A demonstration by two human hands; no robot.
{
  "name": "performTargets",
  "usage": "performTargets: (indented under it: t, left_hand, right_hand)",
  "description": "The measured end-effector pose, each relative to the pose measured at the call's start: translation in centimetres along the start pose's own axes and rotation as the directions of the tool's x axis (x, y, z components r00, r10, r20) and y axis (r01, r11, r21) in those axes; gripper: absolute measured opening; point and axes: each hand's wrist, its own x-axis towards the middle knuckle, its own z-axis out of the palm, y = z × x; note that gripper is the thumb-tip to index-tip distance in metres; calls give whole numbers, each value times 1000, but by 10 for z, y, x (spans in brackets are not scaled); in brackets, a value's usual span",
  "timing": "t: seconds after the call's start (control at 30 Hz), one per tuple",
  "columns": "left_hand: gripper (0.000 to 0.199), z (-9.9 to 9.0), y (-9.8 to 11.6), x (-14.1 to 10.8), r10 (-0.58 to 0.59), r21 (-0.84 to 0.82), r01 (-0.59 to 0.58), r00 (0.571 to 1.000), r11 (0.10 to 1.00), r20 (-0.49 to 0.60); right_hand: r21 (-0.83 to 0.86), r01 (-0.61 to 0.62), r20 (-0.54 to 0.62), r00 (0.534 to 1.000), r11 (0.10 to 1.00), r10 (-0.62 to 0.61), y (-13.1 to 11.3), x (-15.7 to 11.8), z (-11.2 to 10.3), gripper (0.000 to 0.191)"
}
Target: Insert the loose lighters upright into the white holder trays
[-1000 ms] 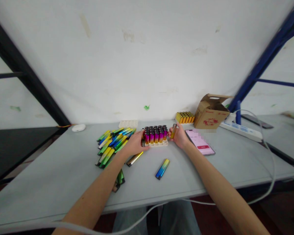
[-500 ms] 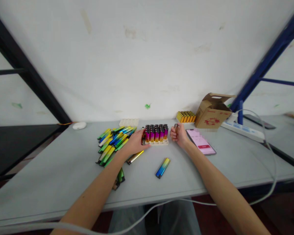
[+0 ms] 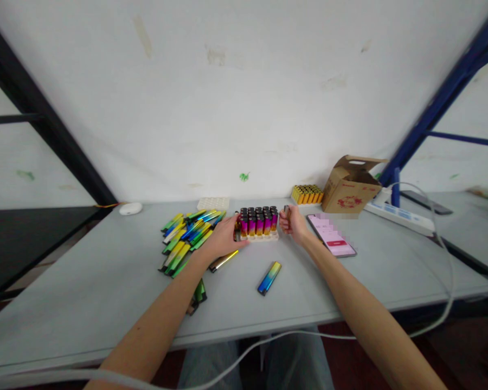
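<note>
While fingers of the left hand point(image 3: 223, 236) clasp the rack point(image 3: 262, 238), the right hand point(image 3: 296, 223) curls round a lighter point(image 3: 287, 209), likely light, rigid, slick, best held mid-body.

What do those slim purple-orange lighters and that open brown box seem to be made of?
Slim purple-orange lighters: probably plastic, glossy-looking, given the smooth colour fade; a metallic coating is possible.
Open brown box: matte cardboard, judging by its folded flap and cut slot.

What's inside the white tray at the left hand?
The white tray holds upright lighters in rows, purple fading to orange, with black tops. The left hand covers part of its left end, and the front lighters hide most of the bodies behind.
</note>
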Motion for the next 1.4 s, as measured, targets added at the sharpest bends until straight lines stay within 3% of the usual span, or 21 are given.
performTargets:
  t: [0.23,0.5,0.73,0.97,1.13,1.4]
  left_hand:
    - [74,-1,2,-1,-10,-12,10,1000,1000,-3]
    - [75,1,-1,-1,4,-9,-4,1000,1000,-10]
    - [74,3,-4,-1,0,-8,0,1000,1000,-16]
    - [75,3,-5,-1,-17,9,17,1000,1000,-6]
    - [77,3,-4,-1,-11,16,11,1000,1000,5]
    - [74,2,-2,-1,-22,10,22,1000,1000,1]
  right_hand:
    - [-1,1,-10,1000,1000,-1,-2,-3,0,36]
    - [17,47,70,996,999,-48,-5,-10,2,44]
    - [-21,1,135,991,1000,2,-10,-11,8,38]
    - [-54,35,116,993,998,-28,-8,-9,8,39]
    - [11,9,121,993,1000,-10,-8,-10,5,41]
    - [249,-54,380,924,967,-46,-15,-16,-7,47]
